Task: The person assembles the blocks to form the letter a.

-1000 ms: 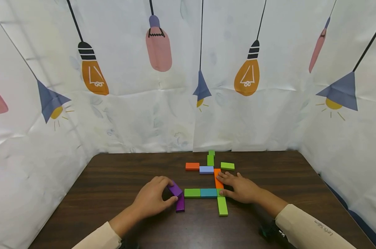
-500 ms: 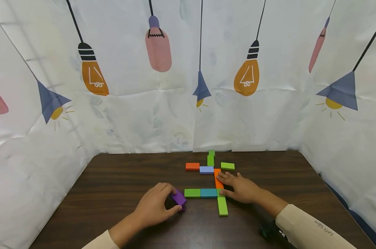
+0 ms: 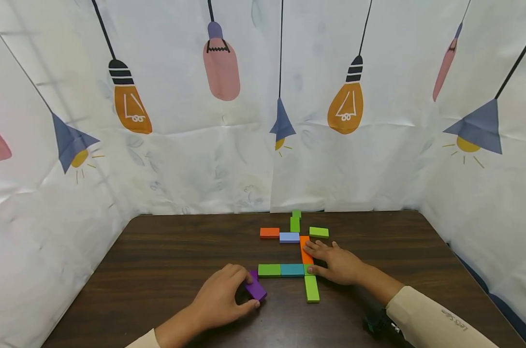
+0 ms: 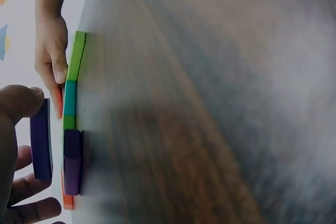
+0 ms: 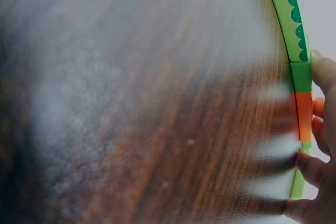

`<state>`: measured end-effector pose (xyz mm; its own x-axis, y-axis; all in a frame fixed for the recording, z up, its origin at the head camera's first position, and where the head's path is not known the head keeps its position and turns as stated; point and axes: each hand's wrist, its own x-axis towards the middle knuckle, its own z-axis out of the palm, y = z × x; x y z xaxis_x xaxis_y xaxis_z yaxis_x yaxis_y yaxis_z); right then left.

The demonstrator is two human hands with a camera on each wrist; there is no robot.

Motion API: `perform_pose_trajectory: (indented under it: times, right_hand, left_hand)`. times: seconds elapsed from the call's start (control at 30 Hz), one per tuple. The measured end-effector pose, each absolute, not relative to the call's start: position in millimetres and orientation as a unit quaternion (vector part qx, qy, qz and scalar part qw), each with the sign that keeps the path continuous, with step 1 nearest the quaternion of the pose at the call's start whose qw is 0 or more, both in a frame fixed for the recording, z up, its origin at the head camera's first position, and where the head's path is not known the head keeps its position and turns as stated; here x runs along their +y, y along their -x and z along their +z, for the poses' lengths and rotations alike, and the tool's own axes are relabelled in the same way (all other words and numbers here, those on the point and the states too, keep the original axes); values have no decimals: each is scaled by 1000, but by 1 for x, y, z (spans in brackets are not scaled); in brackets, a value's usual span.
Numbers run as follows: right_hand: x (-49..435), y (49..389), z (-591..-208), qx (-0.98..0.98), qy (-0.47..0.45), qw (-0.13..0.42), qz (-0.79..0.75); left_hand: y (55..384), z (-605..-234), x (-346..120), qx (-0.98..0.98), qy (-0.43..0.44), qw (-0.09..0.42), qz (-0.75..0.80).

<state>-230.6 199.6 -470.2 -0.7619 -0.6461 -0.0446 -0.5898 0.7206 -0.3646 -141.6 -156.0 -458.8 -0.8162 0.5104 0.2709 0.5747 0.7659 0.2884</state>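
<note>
Between thumb and fingers, my left hand [image 3: 221, 297] holds a purple block [image 3: 256, 291]. In the left wrist view this held block [image 4: 41, 142] is apart from a second purple block [image 4: 72, 163] on the table, which it mostly covers in the head view. My right hand [image 3: 339, 265] rests with extended fingers on the orange block [image 3: 304, 245], its thumb on the small green block [image 3: 307, 271]. A row joins these leftward: a teal block [image 3: 292, 270], then a green block [image 3: 269, 270]. Another green block [image 3: 312, 290] extends toward me.
Beyond the hands on the dark wooden table [image 3: 167, 251] lie a red-orange block [image 3: 269, 233], a light blue block [image 3: 289, 238], a green block [image 3: 295, 224], a smaller green one [image 3: 296, 213] and a lone green block [image 3: 319, 232]. A lamp-patterned white curtain [image 3: 176, 164] surrounds the table.
My left hand has moved right and toward me with the purple block, passing over the second purple block. The right hand has stayed in place.
</note>
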Motion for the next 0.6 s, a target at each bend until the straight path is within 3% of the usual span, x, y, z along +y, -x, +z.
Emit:
perform_pose_trajectory:
  times: [0.6]
  right_hand:
    - [198, 229, -467, 925, 331, 88, -165]
  left_hand:
    - [127, -460, -151, -931, 313, 69, -173]
